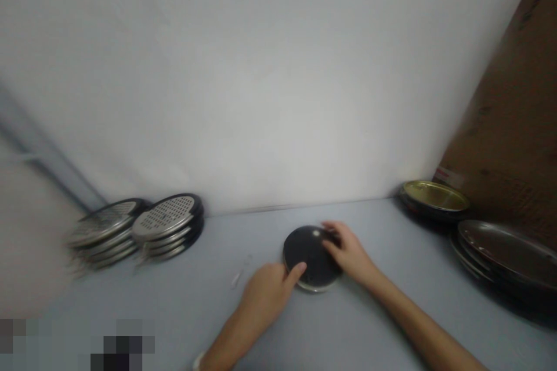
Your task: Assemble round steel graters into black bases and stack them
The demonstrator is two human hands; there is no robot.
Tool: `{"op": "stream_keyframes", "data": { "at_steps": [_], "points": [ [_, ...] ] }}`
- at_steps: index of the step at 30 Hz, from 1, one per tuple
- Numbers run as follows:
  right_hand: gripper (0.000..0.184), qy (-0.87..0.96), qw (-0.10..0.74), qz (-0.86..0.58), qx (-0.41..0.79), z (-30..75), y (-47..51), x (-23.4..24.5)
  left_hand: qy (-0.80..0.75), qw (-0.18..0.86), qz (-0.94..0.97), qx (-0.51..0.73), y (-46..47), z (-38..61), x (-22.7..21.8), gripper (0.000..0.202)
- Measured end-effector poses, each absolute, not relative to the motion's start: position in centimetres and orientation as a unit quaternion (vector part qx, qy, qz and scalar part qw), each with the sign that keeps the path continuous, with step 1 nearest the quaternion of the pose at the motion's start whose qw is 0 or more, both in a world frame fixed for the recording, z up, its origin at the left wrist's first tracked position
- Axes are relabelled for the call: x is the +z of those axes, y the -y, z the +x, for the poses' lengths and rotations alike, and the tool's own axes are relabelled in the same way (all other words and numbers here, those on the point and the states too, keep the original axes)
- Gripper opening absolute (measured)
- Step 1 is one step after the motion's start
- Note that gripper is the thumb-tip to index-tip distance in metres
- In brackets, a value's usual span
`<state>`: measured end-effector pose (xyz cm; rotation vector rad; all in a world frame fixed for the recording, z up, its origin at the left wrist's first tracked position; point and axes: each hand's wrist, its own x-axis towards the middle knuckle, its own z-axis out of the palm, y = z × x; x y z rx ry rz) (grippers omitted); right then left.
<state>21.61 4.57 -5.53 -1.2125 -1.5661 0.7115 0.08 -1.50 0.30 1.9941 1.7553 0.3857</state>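
A glossy black round disc [308, 258] with a pale lower rim is in both hands, low over the grey table. My left hand [272, 287] grips its left edge, thumb lying on the black face and the other fingers hidden beneath. At the upper right edge, my right hand [346, 246] curls around the disc, with its thumb on the top face and fingertips at the rim. Motion blurs the fingers a little. What the disc's underside looks like is hidden.
On the left stand two stacks of round perforated metal plates, a far-left stack [107, 226] and a nearer stack [167, 220]. Round pieces on the right include a yellowish dish [435, 196] and dark discs [509, 252], beside a brown cardboard box [517, 127]. A white wall [278, 81] rises behind the table [243, 324].
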Motion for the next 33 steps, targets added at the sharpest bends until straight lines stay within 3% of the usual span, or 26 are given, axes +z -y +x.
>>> {"op": "stream_keyframes", "data": {
  "at_steps": [7, 11, 14, 20, 27, 33],
  "points": [
    [0.031, 0.613, 0.534, -0.515, 0.272, 21.7, -4.7, -5.9, -0.626, 0.205, 0.743, 0.116, 1.3, -1.1, 2.2, 0.056],
    [0.03, 0.615, 0.532, -0.522, 0.259, 21.4, -4.6, -5.8, -0.66, 0.157, 0.723, 0.13, -0.4, -5.0, 3.6, 0.015],
    [0.028, 0.611, 0.535, -0.524, 0.257, 21.3, -4.5, -5.8, -0.679, 0.143, 0.717, 0.069, -1.3, -7.7, 3.3, 0.005],
    [0.023, 0.591, 0.545, -0.515, 0.299, 21.0, -4.3, -5.3, -0.659, 0.167, 0.733, 0.038, -1.2, -7.8, 1.8, 0.024],
    [0.024, 0.613, 0.526, -0.527, 0.266, 20.6, -3.4, -3.8, -0.646, 0.144, 0.749, 0.045, -1.3, -8.3, 2.1, 0.029],
    [0.022, 0.62, 0.521, -0.527, 0.257, 20.5, -3.3, -3.5, -0.631, 0.196, 0.749, 0.06, -1.3, -7.9, 1.7, 0.035]
  ]
}}
